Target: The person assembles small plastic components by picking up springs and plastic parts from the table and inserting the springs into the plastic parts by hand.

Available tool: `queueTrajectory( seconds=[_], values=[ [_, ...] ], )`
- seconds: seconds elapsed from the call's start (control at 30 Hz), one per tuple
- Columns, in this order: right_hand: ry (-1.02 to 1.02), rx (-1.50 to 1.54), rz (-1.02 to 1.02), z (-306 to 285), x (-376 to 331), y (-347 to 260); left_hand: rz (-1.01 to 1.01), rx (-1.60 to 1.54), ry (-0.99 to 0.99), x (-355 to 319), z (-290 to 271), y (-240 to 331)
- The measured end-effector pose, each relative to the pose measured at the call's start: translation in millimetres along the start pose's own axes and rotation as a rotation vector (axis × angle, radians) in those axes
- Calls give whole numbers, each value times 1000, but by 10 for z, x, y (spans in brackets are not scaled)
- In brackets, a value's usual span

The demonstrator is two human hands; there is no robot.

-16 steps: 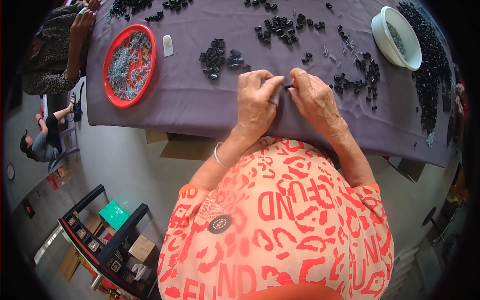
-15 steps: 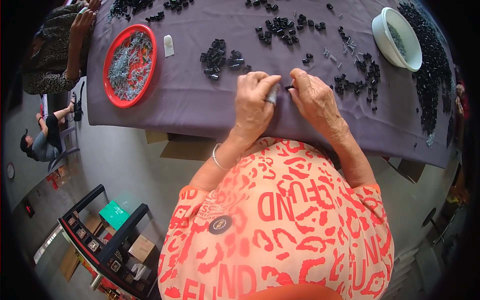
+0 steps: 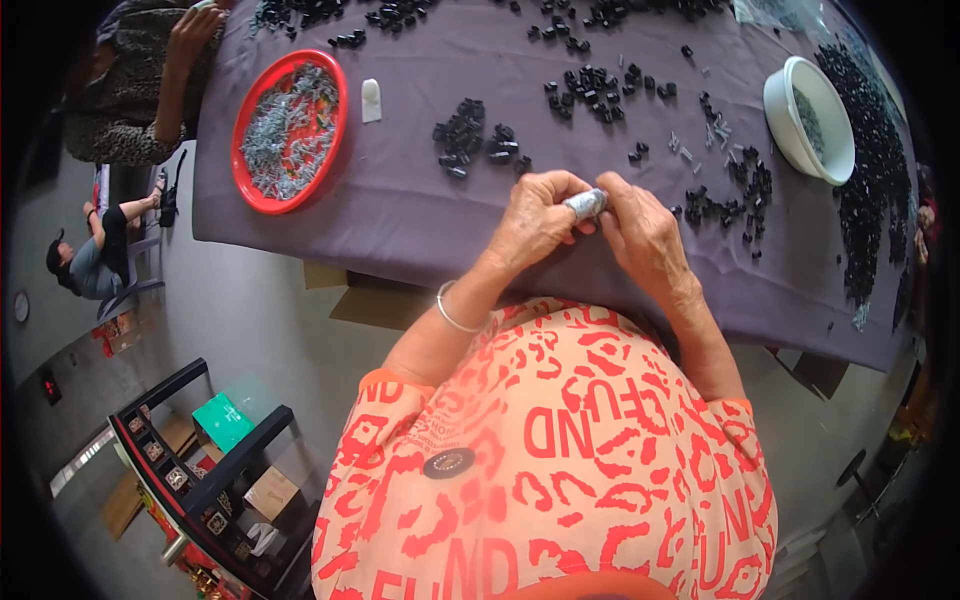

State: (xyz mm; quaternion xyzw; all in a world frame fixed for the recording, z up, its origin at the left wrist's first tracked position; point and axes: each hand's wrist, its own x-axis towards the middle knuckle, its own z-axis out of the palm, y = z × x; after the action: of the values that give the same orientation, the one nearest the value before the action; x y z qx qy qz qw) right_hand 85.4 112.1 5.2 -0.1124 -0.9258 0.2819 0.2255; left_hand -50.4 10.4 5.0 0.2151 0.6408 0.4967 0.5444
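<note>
My left hand point(image 3: 538, 222) and my right hand point(image 3: 645, 230) meet over the near edge of the cloth-covered table point(image 3: 400, 215). Both are closed, fingertips together. A grey wrapping point(image 3: 586, 205) covers one finger of the left hand, close against the right fingers. Whatever the fingertips pinch is hidden by them. Just beyond the left hand lies a cluster of small black cylindrical pieces point(image 3: 460, 138). More black pieces point(image 3: 722, 208) are scattered to the right of my right hand, with several short clear pieces point(image 3: 680, 148) near them.
At the left stands a red tray point(image 3: 240, 165) of thin clear pieces; a small white object point(image 3: 371, 98) lies beside it. A white bowl point(image 3: 790, 130) of small grey-green pieces is at the right, before a long black heap point(image 3: 870, 170). Another person's hand point(image 3: 190, 38) shows at far left.
My hands have come together; before, they were slightly apart, with a small black piece pinched in the right. That piece is now hidden. The whole view has shifted a little.
</note>
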Motion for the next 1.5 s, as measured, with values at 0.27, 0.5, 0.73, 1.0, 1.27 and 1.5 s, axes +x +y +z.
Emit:
queueTrajectory(
  seconds=[0.27, 0.5, 0.73, 1.0, 1.27, 1.5],
  values=[
    [-20, 62, 45, -36, -44, -3, -84, -14, -25, -2, -37, 110],
    [67, 66, -5, -13, 207, -158, 123, -40, -102, 23, -120, -66],
    [20, 189, -27, 304, 368, -168, 446, 105, -108, 52, -244, -339],
    [-45, 153, -19, 398, 368, -122, 595, 378, 100, 168, -149, -514],
    [-73, 131, -8, 434, 328, -59, 457, 327, 35, 13, -112, -258],
    [67, 203, 4, 374, 279, -46, 356, 453, -46, 68, -155, -167]
  ],
)
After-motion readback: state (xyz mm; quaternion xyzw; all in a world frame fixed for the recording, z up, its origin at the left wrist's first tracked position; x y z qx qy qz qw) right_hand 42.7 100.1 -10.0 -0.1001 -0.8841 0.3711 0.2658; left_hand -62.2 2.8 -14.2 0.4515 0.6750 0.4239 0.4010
